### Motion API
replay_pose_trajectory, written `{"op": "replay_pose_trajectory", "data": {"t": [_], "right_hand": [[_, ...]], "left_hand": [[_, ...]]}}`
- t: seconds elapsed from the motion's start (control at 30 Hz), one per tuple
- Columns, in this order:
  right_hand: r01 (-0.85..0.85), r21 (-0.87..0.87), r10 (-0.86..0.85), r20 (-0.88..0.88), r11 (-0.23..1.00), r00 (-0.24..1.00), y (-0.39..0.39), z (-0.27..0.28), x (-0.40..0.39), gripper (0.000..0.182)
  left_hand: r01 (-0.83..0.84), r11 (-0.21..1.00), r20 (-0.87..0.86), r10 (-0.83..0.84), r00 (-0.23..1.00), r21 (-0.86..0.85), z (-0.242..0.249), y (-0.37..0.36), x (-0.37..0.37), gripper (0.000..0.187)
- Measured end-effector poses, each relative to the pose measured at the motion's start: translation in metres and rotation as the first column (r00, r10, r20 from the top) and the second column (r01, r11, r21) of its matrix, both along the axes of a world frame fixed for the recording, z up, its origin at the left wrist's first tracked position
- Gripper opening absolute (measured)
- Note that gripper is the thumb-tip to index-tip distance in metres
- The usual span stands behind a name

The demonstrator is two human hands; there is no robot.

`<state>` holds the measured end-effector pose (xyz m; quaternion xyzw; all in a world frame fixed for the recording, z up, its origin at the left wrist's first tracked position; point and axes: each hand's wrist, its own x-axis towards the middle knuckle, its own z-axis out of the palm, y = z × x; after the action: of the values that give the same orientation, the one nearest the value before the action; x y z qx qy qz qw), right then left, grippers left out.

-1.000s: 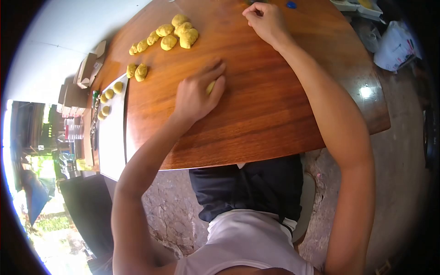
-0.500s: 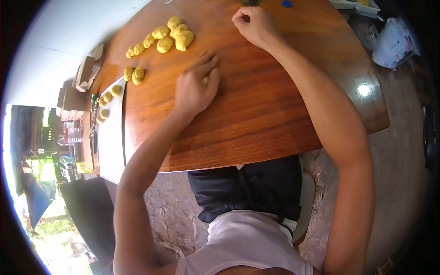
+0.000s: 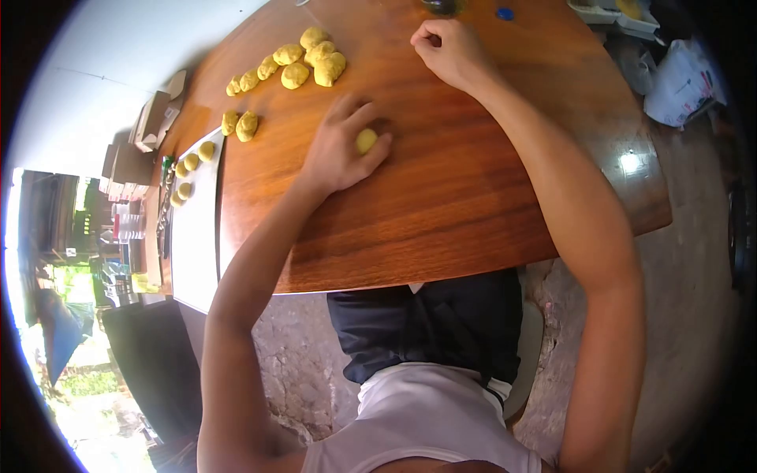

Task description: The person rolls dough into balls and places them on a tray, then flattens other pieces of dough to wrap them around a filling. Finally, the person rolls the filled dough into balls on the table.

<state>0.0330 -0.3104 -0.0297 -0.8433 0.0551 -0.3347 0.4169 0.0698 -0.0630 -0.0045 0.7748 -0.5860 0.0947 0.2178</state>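
Observation:
On the wooden table (image 3: pixel 441 197), my left hand (image 3: pixel 335 150) curves its fingers and thumb around a small yellow dough ball (image 3: pixel 367 141), which shows between thumb and fingers. Farther off, my right hand (image 3: pixel 453 51) rests on the table in a loose fist, and nothing shows inside its curled fingers. Beyond the left hand lies a cluster of rough yellow dough lumps (image 3: pixel 295 76). Two more dough lumps (image 3: pixel 247 126) sit apart, nearer the tray. Several smooth dough balls (image 3: pixel 206 151) stand on a white tray (image 3: pixel 197 244) at the left.
Past my right hand are a dark container (image 3: pixel 440 6), cut off by the frame edge, and a blue cap (image 3: pixel 505 14). Cardboard boxes (image 3: pixel 150 122) stand beyond the tray. A white plastic bag (image 3: pixel 680 85) is off the table's right side.
The view has shifted slightly. My left hand has opened a little around the dough ball, so more of it shows. The right hand keeps its loose fist.

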Motion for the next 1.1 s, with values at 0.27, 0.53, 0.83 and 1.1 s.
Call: {"op": "replay_pose_trajectory", "data": {"t": [0.27,0.53,0.83,1.1], "right_hand": [[0.033,0.000,-0.033,-0.045,0.999,0.998,0.000,0.007,-0.009,0.014],[-0.026,-0.035,0.027,0.013,0.999,1.000,-0.001,-0.005,0.006,0.014],[-0.016,0.025,0.017,-0.043,1.000,0.999,0.003,-0.002,0.001,0.014],[-0.017,-0.046,0.016,-0.008,0.999,1.000,0.000,-0.002,-0.001,0.013]], "left_hand": [[0.087,0.996,-0.048,-0.086,0.995,0.029,-0.003,0.015,-0.043,0.015],[0.006,1.000,-0.042,-0.006,0.999,-0.015,-0.006,-0.024,-0.026,0.010],[0.043,0.998,0.006,-0.043,0.999,0.037,0.002,0.031,-0.060,0.017],[0.002,0.994,-0.094,-0.012,0.996,-0.105,-0.011,-0.048,-0.029,0.016]]}}
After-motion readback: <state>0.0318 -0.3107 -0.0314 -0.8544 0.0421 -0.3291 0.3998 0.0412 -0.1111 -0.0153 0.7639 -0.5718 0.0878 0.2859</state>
